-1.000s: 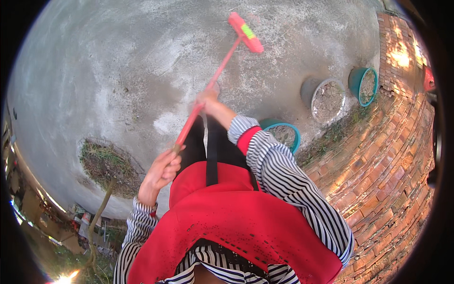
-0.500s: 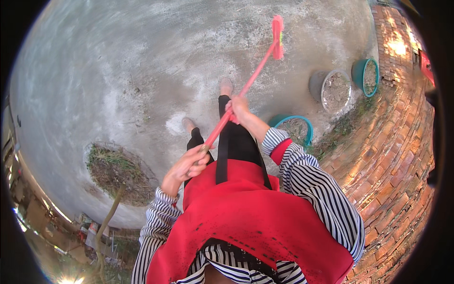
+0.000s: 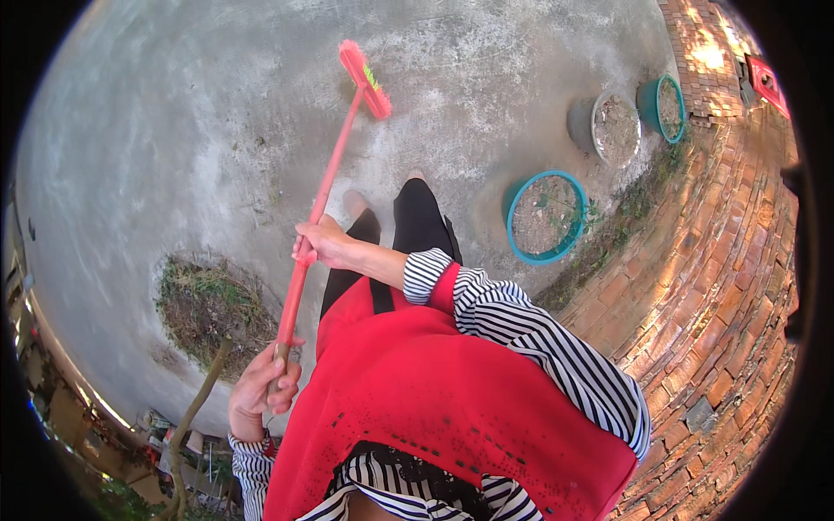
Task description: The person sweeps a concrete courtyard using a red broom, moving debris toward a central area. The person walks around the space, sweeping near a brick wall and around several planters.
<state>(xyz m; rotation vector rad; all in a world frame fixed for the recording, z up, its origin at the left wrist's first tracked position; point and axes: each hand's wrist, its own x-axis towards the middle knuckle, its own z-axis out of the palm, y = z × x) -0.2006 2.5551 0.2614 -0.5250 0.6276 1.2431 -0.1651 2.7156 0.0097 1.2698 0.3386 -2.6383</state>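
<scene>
A long-handled broom (image 3: 328, 178) with a pink-red handle slants away from me, its red head with red and yellow-green bristles (image 3: 366, 80) over the concrete floor ahead. My right hand (image 3: 320, 241) is wrapped round the handle partway down. Lower and nearer to me, my left hand (image 3: 268, 382) grips the handle's end, fingers curled about it. Both arms wear black-and-white striped sleeves, and a red apron (image 3: 452, 382) covers my front. Whether the bristles touch the floor I cannot tell.
Three tubs of soil stand to the right: a near teal tub (image 3: 511, 227), a grey tub (image 3: 578, 127) and a far teal tub (image 3: 647, 102). Beyond them lies brick paving (image 3: 695, 313). A planted patch (image 3: 208, 304) with a thin trunk (image 3: 201, 395) breaks the concrete (image 3: 191, 113) at left.
The broom's head has swung from right to left across the floor. Both hands have shifted left with the handle, still holding it, and the near teal tub shows more fully.
</scene>
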